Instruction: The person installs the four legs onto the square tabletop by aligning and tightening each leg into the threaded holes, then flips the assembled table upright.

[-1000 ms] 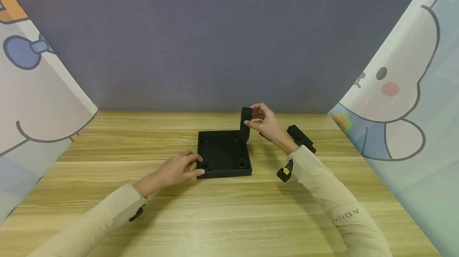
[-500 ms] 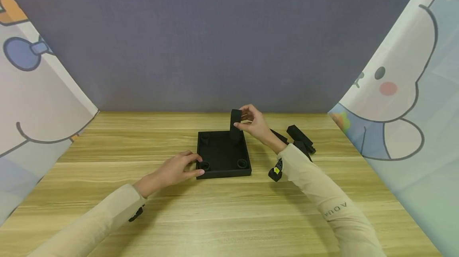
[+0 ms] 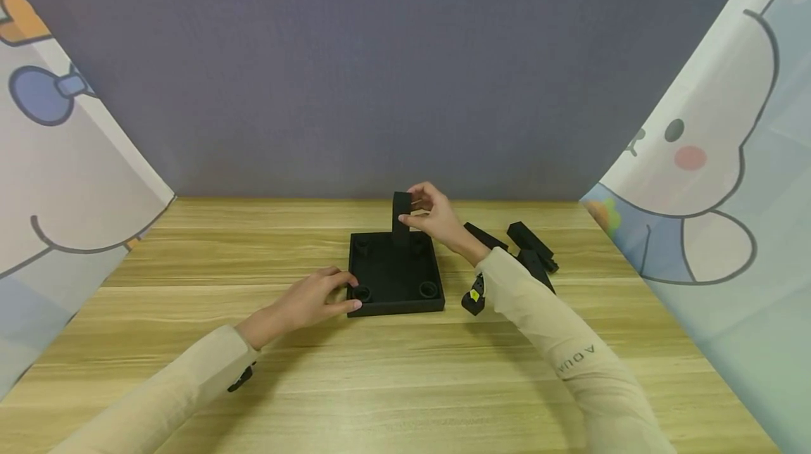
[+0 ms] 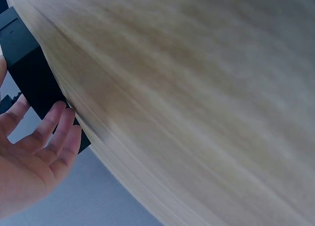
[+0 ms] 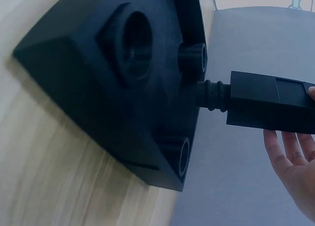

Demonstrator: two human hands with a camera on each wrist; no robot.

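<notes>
While two cream sleeves [image 3: 564, 341] reach in from the near edge of a wood-grain tabletop [image 3: 380, 391], a small dark device sits at each wrist, the right one [image 3: 474, 297] bearing a yellow patch. The left hand [image 3: 307, 297] comes next, pinching the near left corner of a square black tray [image 3: 395, 307] between thumb and fingers, apparently to steady it.

The tray lies flat, with one round socket inside each corner, four in all: near left [image 3: 362, 293], near right [image 3: 428, 289], far left [image 3: 362, 246] and far right [image 3: 416, 246]. Every socket appears unfilled.

Beyond, the right hand [image 3: 438, 218] pinches one black leg [image 3: 401, 209] between thumb and fingers. The leg stands roughly upright over the tray's far side, between the two far sockets; its threaded end [image 5: 216, 95], seen in the right wrist view, is in none of them.

The step in hand seems to be bringing this leg to a socket; the next move would call for lining up the thread squarely, lowering it, then turning.

To the right of the tray lie three more black pieces [image 3: 486, 236], probably similar legs, partly behind the right forearm. Two cartoon-printed hangings [image 3: 697, 158] flank the table, and one plain grey panel [image 3: 380, 74] stands at the back.
</notes>
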